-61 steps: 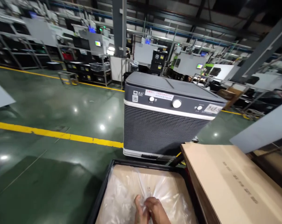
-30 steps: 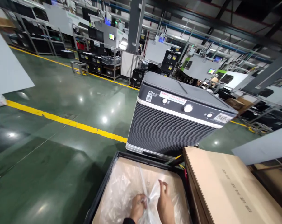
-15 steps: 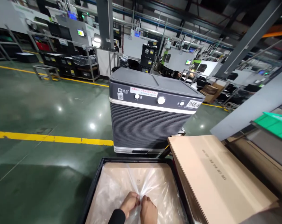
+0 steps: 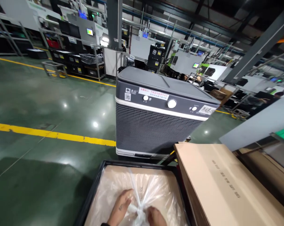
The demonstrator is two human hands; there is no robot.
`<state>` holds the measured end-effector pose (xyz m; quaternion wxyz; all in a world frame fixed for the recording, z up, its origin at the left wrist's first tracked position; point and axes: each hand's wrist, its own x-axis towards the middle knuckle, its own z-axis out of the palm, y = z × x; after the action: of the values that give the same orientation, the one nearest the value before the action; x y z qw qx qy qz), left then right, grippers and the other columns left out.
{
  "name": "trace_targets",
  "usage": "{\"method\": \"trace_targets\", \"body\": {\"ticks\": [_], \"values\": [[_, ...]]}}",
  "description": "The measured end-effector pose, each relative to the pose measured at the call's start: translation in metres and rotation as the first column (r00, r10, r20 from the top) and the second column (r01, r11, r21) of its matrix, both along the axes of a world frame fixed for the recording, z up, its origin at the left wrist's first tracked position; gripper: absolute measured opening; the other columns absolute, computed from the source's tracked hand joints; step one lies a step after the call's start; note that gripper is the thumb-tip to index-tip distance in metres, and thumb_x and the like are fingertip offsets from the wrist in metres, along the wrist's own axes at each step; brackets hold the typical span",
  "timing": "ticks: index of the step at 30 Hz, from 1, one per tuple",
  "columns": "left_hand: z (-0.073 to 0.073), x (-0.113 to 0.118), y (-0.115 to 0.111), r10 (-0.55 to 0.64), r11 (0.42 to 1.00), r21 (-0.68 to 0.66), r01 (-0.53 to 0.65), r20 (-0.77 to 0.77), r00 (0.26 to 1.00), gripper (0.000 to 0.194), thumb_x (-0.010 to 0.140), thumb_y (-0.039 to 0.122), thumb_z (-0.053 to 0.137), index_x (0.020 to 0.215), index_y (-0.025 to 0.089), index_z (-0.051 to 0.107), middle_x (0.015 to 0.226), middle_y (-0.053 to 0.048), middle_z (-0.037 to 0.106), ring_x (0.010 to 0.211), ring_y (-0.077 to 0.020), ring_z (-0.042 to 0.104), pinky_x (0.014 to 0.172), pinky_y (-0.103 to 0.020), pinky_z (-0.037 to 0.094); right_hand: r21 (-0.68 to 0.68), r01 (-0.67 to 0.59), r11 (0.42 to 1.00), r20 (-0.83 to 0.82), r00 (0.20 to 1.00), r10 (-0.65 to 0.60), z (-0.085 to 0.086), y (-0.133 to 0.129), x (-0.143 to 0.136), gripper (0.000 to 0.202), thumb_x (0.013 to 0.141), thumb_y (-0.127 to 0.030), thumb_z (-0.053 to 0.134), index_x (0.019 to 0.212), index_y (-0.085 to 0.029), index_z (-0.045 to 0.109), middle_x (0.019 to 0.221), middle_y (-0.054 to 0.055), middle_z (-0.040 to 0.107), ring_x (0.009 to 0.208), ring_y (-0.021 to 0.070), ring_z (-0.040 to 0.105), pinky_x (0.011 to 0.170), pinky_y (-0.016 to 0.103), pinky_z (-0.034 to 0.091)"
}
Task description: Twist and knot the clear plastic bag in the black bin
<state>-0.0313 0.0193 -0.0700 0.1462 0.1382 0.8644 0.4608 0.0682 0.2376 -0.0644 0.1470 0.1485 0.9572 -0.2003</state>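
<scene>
We are pinching the gathered neck of the clear plastic bag (image 4: 142,194) with our left hand (image 4: 119,205) and right hand (image 4: 156,216) (fingers closed), near the black crate's (image 4: 95,188) front edge.

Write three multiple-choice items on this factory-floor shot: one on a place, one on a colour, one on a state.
1. Where is the cardboard box relative to the black bin?
A. on its right
B. on its left
C. inside it

2. What colour is the floor line?
A. red
B. yellow
C. white

3. How is the clear plastic bag in the bin?
A. spread flat and open
B. torn in two
C. gathered into a bunch

Answers:
1. A, the box lies against the bin's right side.
2. B, a yellow stripe crosses the green floor.
3. C, the left hand and right hand pinch the film into a bunch between them, in front of the grey machine.
</scene>
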Motion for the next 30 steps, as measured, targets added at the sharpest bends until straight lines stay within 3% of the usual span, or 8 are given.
{"method": "trace_targets", "body": {"ticks": [2, 6, 12, 17, 21, 24, 27, 30], "values": [[0.009, -0.017, -0.015, -0.013, 0.993, -0.117, -0.003, -0.135, 0.991, 0.052, 0.102, 0.043, 0.032, 0.143, 0.020, 0.055, 0.148, -0.009, 0.053, 0.138, -0.0211, 0.049, 0.116, -0.040, 0.041, -0.010, 0.005, 1.000, -0.107, 0.994, -0.006, 0.002, 0.032, -0.018, 0.054, 0.102, -0.023, 0.019, 0.134, -0.010, 0.061, 0.134, 0.015, 0.061, 0.125, 0.0195, 0.059, 0.108, 0.027, 0.043], [-0.004, -0.055, -0.044, -0.077, 0.912, -0.397, -0.106, -0.418, 0.905, 0.055, 0.102, 0.038, 0.036, 0.152, 0.017, 0.044, 0.162, -0.008, 0.033, 0.152, -0.0378, 0.018, 0.120, -0.063, 0.022, 0.150, 0.078, 0.986, -0.278, 0.960, -0.034, -0.026, 0.094, -0.055, 0.066, 0.103, -0.043, 0.015, 0.154, -0.008, 0.038, 0.163, 0.009, 0.025, 0.150, 0.0353, 0.024, 0.120, 0.051, 0.027], [-0.060, -0.079, -0.064, -0.317, 0.776, -0.596, -0.206, -0.652, 0.689, 0.062, 0.098, 0.034, 0.050, 0.155, 0.015, 0.037, 0.163, -0.011, 0.028, 0.151, -0.0374, 0.021, 0.122, -0.051, 0.009, 0.346, 0.090, 0.934, -0.449, 0.890, 0.081, -0.116, 0.123, -0.072, 0.068, 0.099, -0.043, 0.018, 0.139, -0.005, 0.057, 0.148, 0.011, 0.048, 0.135, 0.0401, 0.047, 0.107, 0.057, 0.040], [-0.071, -0.085, -0.061, -0.394, 0.701, -0.669, -0.245, -0.651, 0.649, 0.068, 0.096, 0.036, 0.051, 0.157, 0.011, 0.032, 0.164, -0.016, 0.024, 0.152, -0.0396, 0.015, 0.122, -0.053, 0.010, 0.411, 0.141, 0.901, -0.519, 0.849, 0.103, -0.128, 0.115, -0.077, 0.062, 0.100, -0.039, 0.023, 0.137, -0.005, 0.059, 0.146, 0.011, 0.052, 0.133, 0.0378, 0.048, 0.106, 0.057, 0.039], [-0.062, -0.089, -0.055, -0.415, 0.688, -0.677, -0.262, -0.663, 0.623, 0.070, 0.095, 0.038, 0.051, 0.157, 0.010, 0.032, 0.163, -0.016, 0.027, 0.152, -0.0396, 0.017, 0.122, -0.053, 0.012, 0.381, 0.128, 0.916, -0.490, 0.868, 0.083, -0.115, 0.111, -0.083, 0.061, 0.101, -0.038, 0.022, 0.141, -0.005, 0.055, 0.148, 0.013, 0.050, 0.134, 0.0373, 0.046, 0.108, 0.057, 0.038], [-0.037, -0.082, -0.053, -0.383, 0.697, -0.657, -0.287, -0.679, 0.626, 0.070, 0.096, 0.034, 0.048, 0.158, 0.010, 0.028, 0.164, -0.017, 0.025, 0.152, -0.0384, 0.017, 0.119, -0.055, 0.020, 0.317, 0.113, 0.942, -0.499, 0.864, 0.064, -0.096, 0.122, -0.072, 0.058, 0.103, -0.035, 0.025, 0.144, -0.006, 0.053, 0.154, 0.013, 0.042, 0.139, 0.0354, 0.040, 0.109, 0.051, 0.042], [0.000, -0.053, -0.059, -0.312, 0.723, -0.630, -0.283, -0.664, 0.680, 0.068, 0.097, 0.034, 0.041, 0.159, 0.009, 0.024, 0.165, -0.019, 0.020, 0.152, -0.0364, 0.019, 0.114, -0.056, 0.034, 0.288, 0.197, 0.937, -0.577, 0.817, 0.006, -0.081, 0.144, -0.023, 0.058, 0.102, -0.034, 0.030, 0.148, -0.003, 0.047, 0.161, 0.015, 0.028, 0.147, 0.0356, 0.029, 0.111, 0.051, 0.041], [0.019, -0.001, -0.067, -0.144, 0.804, -0.504, -0.316, -0.681, 0.718, 0.067, 0.094, 0.034, 0.031, 0.161, 0.033, 0.019, 0.163, -0.009, 0.030, 0.149, -0.0333, 0.031, 0.107, -0.063, 0.041, 0.390, 0.242, 0.888, -0.613, 0.789, 0.053, -0.084, 0.149, 0.056, 0.056, 0.099, -0.035, 0.038, 0.138, 0.001, 0.057, 0.155, 0.021, 0.037, 0.143, 0.0372, 0.036, 0.110, 0.050, 0.042]]}}
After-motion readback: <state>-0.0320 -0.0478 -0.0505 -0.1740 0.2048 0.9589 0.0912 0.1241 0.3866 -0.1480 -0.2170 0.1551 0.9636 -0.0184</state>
